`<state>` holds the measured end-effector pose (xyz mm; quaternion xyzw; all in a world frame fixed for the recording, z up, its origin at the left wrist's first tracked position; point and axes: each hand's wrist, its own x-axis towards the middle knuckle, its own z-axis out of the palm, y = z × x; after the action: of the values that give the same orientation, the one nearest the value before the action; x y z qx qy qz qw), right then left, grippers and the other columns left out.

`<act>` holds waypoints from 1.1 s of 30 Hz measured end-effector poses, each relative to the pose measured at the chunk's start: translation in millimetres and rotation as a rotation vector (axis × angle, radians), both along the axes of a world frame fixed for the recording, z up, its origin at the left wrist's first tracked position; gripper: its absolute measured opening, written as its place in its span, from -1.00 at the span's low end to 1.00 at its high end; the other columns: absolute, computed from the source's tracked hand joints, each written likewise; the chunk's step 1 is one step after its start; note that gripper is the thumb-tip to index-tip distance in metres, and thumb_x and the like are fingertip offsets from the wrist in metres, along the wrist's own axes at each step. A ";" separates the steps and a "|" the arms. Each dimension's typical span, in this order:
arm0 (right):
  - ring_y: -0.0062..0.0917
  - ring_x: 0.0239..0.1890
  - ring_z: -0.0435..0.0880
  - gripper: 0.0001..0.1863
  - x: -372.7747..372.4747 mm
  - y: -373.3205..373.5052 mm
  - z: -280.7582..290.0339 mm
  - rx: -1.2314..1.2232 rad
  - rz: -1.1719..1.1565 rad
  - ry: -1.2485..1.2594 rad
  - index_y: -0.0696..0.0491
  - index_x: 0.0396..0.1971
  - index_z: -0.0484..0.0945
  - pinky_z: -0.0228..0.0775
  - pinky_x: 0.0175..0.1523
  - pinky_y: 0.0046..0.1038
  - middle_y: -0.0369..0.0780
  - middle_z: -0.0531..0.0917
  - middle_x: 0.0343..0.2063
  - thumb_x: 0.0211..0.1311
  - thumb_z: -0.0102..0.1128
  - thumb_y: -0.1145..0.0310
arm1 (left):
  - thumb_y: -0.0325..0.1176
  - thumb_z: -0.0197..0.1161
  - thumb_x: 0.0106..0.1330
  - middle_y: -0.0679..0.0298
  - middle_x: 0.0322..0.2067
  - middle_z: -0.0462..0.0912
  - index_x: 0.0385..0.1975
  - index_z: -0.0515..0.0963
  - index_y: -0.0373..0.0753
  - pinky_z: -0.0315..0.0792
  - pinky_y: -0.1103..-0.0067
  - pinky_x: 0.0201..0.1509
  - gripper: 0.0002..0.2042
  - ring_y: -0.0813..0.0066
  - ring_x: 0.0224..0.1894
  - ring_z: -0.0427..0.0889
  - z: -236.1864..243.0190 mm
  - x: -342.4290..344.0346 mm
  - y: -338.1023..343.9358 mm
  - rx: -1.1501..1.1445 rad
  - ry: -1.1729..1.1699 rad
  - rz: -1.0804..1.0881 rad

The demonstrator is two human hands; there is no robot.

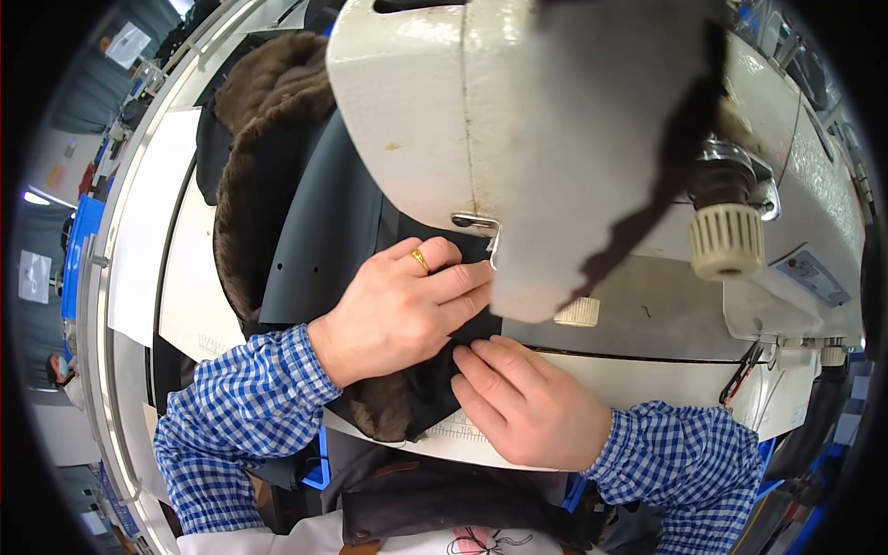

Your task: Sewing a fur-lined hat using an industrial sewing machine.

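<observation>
1. Left hand (398, 301) lies with fingers bent on the dark garment (338, 208), fingertips beside the sewing machine (555, 157); whether it pinches cloth cannot be told.
2. Right hand (532, 407) has its fingers close together at the cloth; its grip is hidden.
3. That garment, with brown fur (233, 222), lies on the table (671, 393), partly beneath the machine.
4. Work seems under way; the stitching point is hidden, so the amount left is unclear.
</observation>
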<state>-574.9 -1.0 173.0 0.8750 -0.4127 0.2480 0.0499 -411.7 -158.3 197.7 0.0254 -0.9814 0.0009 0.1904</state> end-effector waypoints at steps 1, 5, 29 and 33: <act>-0.17 0.02 0.61 -0.62 0.3 -2.0 -0.4 0.013 -0.009 -0.044 0.24 -0.15 0.62 0.52 0.21 -0.17 0.02 0.66 -0.08 0.12 0.16 0.29 | -0.34 0.28 -0.09 0.31 -0.09 0.68 -0.28 0.70 -0.26 0.50 0.49 -0.12 -0.68 0.36 -0.10 0.57 1.2 1.4 -2.6 0.012 -0.032 0.007; -0.18 0.01 0.60 -0.65 -0.2 -3.8 5.0 0.030 0.009 -0.051 0.21 -0.15 0.61 0.50 0.22 -0.17 -0.01 0.64 -0.09 0.14 0.17 0.29 | -0.51 0.36 -0.15 0.37 -0.10 0.69 -0.16 0.75 -0.20 0.56 0.46 -0.12 -0.58 0.30 -0.07 0.63 0.7 6.1 -4.8 0.055 -0.094 0.043; -0.20 0.04 0.60 -0.66 -5.6 -11.9 -0.9 -0.010 -0.061 0.001 0.22 -0.17 0.62 0.54 0.18 -0.28 -0.05 0.62 -0.08 0.11 0.18 0.32 | -0.36 0.27 0.03 0.35 -0.15 0.67 -0.22 0.71 -0.24 0.52 0.44 0.14 -0.71 0.37 -0.01 0.62 0.4 -7.5 -19.3 0.001 0.014 -0.062; -0.22 0.04 0.60 -0.64 -2.1 -16.4 3.6 0.035 -0.098 -0.017 0.19 -0.11 0.60 0.53 0.16 -0.30 -0.08 0.61 -0.05 0.12 0.19 0.32 | -0.36 0.28 0.07 0.33 -0.13 0.72 -0.25 0.72 -0.23 0.53 0.44 0.15 -0.75 0.33 0.06 0.65 7.9 -7.0 -24.3 0.058 -0.021 -0.060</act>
<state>-577.0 -17.4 176.6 0.8524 -0.4596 0.2454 0.0434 -418.7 -182.6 205.6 0.0013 -0.9832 -0.0330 0.1794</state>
